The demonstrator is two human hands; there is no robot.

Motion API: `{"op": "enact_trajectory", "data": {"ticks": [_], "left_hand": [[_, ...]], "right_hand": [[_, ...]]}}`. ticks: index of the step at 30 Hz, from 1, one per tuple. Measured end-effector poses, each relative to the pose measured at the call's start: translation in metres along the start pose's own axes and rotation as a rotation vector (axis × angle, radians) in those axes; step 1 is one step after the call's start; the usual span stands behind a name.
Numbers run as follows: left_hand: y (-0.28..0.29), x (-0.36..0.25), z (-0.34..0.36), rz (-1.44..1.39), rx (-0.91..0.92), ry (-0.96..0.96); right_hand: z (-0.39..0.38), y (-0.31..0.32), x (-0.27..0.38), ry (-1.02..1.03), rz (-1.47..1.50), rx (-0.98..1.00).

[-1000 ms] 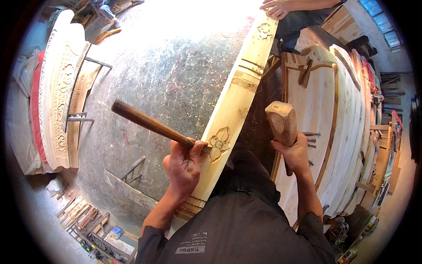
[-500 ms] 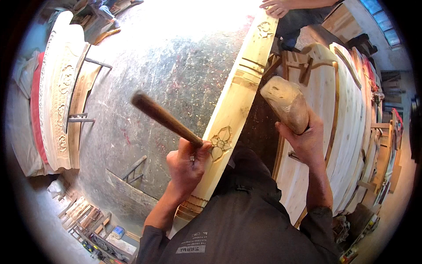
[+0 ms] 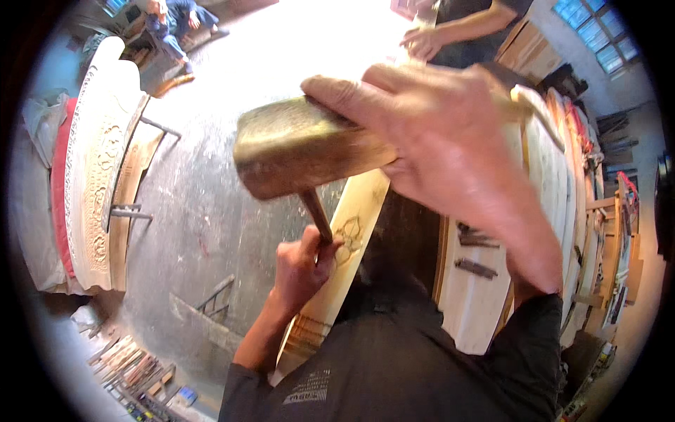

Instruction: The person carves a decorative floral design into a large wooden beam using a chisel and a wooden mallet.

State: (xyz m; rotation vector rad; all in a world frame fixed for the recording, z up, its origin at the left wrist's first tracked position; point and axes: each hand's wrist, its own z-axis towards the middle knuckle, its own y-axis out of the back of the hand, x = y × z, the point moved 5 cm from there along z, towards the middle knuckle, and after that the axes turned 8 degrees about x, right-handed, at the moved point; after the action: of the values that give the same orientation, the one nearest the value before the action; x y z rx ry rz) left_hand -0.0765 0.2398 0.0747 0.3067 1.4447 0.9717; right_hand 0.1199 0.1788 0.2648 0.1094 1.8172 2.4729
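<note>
My left hand (image 3: 295,271) is wrapped round the lower part of a wooden-handled carving chisel (image 3: 318,214). It rests at the left edge of a long pale wooden beam (image 3: 364,200), beside a carved four-petalled flower (image 3: 347,233). The chisel's tip is hidden by the hand. Higher up and nearer the camera, my right hand (image 3: 450,133), slightly blurred, grips a block-shaped wooden mallet (image 3: 309,151). The mallet's head covers the upper end of the chisel handle; I cannot tell whether they touch. Mallet and hand also hide the beam's middle.
A co-worker's hand (image 3: 422,43) is at the beam's far end. Several dark tools (image 3: 476,267) lie on pale boards (image 3: 467,316) at right. A carved panel (image 3: 98,169) leans on metal supports at left; another person (image 3: 172,32) sits at the far left.
My right hand has swung the mallet up and left, from beside the beam to over the chisel. My left hand stays by the flower, and the chisel stands steeper in view.
</note>
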Motion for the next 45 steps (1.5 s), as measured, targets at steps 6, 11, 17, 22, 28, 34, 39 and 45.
{"op": "enact_trajectory", "data": {"ticks": [6,11,17,22,28,34,39,45], "left_hand": [[0.006,-0.004,0.005,-0.064,-0.010,-0.046],[0.029,-0.028,0.047,-0.954,-0.100,-0.047],[0.030,-0.040,0.070,-1.118,0.223,0.130],[0.029,-0.043,0.075,-1.084,0.202,0.086],[0.032,-0.039,0.072,-1.068,0.150,0.089],[0.031,-0.044,0.075,-1.075,0.178,0.117],[0.044,-0.057,0.047,-0.853,0.318,-0.109],[0.032,-0.026,0.031,-1.174,0.128,-0.064]], "right_hand": [[0.000,0.012,0.004,0.012,-0.057,-0.007],[0.000,0.012,0.011,-0.049,-0.011,0.041],[0.003,0.032,0.007,-0.056,0.172,-0.177],[-0.022,0.035,-0.016,-0.323,0.724,-0.403],[-0.008,0.045,-0.005,-0.193,0.397,-0.241],[-0.006,0.031,0.031,-0.017,-0.143,-0.019],[-0.020,0.027,0.008,-0.111,0.120,-0.237],[-0.035,-0.002,0.002,-0.138,0.341,-0.193]]}}
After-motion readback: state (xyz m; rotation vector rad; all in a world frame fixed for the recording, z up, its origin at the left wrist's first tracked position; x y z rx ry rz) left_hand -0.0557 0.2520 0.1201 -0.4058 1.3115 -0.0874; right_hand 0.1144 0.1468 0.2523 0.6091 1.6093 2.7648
